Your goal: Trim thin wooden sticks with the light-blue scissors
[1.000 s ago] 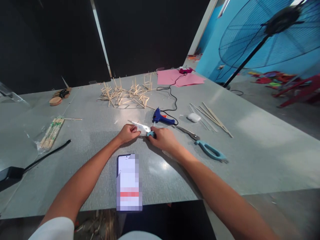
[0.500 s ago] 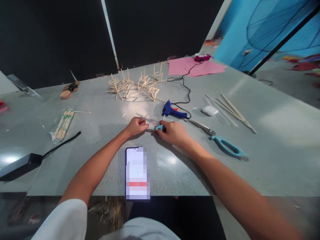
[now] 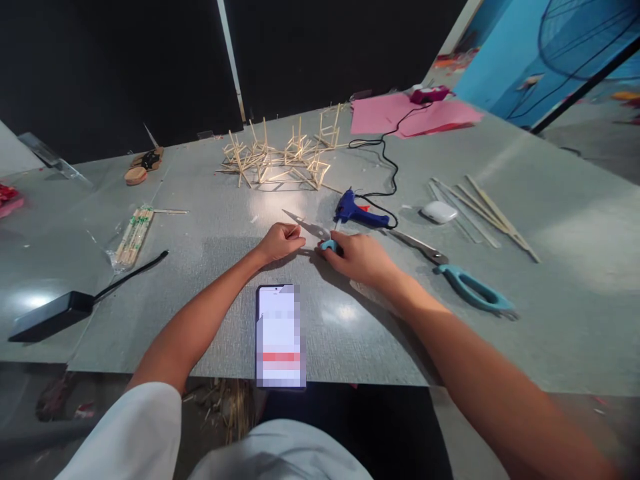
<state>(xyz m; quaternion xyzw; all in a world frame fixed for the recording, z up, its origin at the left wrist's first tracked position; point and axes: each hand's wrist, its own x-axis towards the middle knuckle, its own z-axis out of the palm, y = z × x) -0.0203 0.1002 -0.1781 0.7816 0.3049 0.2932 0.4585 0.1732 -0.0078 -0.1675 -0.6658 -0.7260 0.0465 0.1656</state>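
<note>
1. Clamped right hand (image 3: 363,257) around scissors (image 3: 313,227), low over table (image 3: 240,323), just nearside of glue gun (image 3: 357,212);
2. Held left hand (image 3: 279,243) in a pinch beside scissors, fingertips (image 3: 299,243) together; could not tell whether on anything;
3. Judged as scissors work, likely cutting; called next for steady pinch, fingertips clear;
4. Noted stick frame (image 3: 295,152) beyond both hands.

The scissors (image 3: 329,245) are turning in the right hand (image 3: 364,259).
Their blade (image 3: 303,223) is losing its white glare, showing grey near the centre of the frame, while the fan (image 3: 587,87) is slipping out at the upper right corner.
</note>
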